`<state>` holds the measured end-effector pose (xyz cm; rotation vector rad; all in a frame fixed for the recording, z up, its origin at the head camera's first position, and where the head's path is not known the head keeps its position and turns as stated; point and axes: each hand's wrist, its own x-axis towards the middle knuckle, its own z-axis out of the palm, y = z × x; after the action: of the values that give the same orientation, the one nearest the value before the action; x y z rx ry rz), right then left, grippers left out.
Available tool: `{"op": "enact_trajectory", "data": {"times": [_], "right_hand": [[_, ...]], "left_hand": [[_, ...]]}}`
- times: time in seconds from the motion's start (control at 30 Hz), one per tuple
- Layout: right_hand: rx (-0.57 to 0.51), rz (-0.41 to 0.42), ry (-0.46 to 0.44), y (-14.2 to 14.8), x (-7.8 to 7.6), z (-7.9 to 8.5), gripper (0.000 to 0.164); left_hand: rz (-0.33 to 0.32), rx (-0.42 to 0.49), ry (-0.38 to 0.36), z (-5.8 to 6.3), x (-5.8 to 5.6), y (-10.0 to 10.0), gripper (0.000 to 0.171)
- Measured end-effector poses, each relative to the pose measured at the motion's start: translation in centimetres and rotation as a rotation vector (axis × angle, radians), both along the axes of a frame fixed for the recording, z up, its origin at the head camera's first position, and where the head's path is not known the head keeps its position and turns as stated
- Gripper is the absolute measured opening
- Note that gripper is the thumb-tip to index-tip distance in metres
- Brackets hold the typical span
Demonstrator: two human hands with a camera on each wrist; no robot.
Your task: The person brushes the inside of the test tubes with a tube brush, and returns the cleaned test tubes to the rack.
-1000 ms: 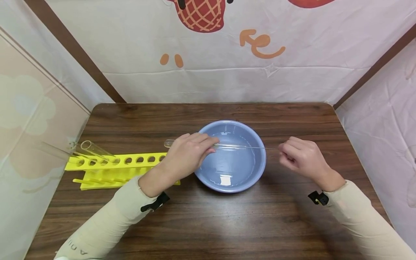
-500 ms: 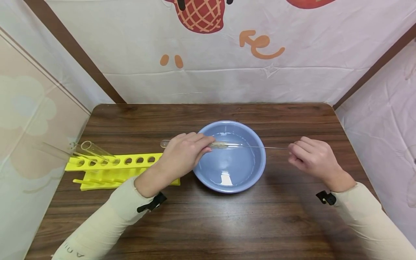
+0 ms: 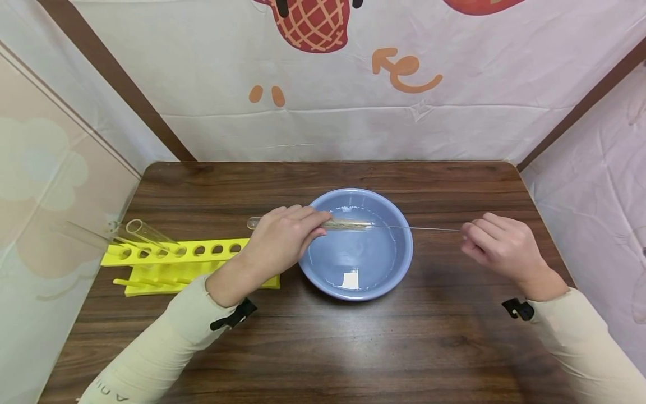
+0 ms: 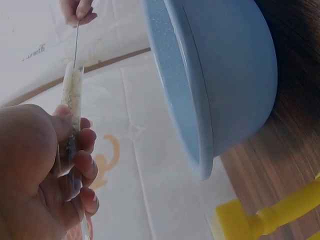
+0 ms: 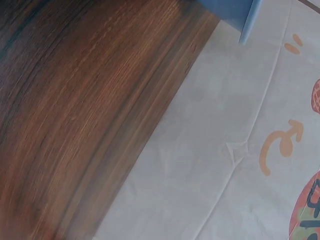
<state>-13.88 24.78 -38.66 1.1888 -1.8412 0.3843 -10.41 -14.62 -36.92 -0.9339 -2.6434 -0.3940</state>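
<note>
My left hand [image 3: 282, 235] grips a clear glass test tube [image 3: 253, 223] lying level over the basin; its rounded end pokes out on the left. Inside the tube, near its mouth, sit the pale bristles of a test tube brush [image 3: 348, 225]. The brush's thin wire handle [image 4: 76, 42] runs out to the right, where the fingers of my right hand [image 3: 504, 244] pinch its end. Below the tube stands a light blue basin [image 3: 408, 247] with water in it. In the right wrist view, the right hand is out of frame.
A yellow test tube rack [image 3: 202, 251] stands left of the basin, partly behind the left forearm. Several glass tubes [image 3: 148, 233] lean in its left holes, and pegs stick out along its lower part. Cloth walls close in the brown wooden table [image 3: 323, 348] at the back and sides.
My right hand has moved to the right, drawing the brush along the tube so its bristles now show past the left hand. My left hand has shifted slightly left with the tube.
</note>
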Motion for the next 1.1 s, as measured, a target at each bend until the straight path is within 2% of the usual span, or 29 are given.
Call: {"op": "enact_trajectory", "data": {"times": [0.63, 1.1], "right_hand": [[-0.021, -0.017, 0.065, 1.5, 0.2, 0.1, 0.025], [-0.034, -0.061, 0.08, 2.8, 0.5, -0.3, 0.029]], "left_hand": [[-0.02, 0.023, 0.025, -0.1, 0.0, -0.7, 0.027], [-0.02, 0.028, 0.001, 0.0, 0.2, -1.2, 0.028]]}}
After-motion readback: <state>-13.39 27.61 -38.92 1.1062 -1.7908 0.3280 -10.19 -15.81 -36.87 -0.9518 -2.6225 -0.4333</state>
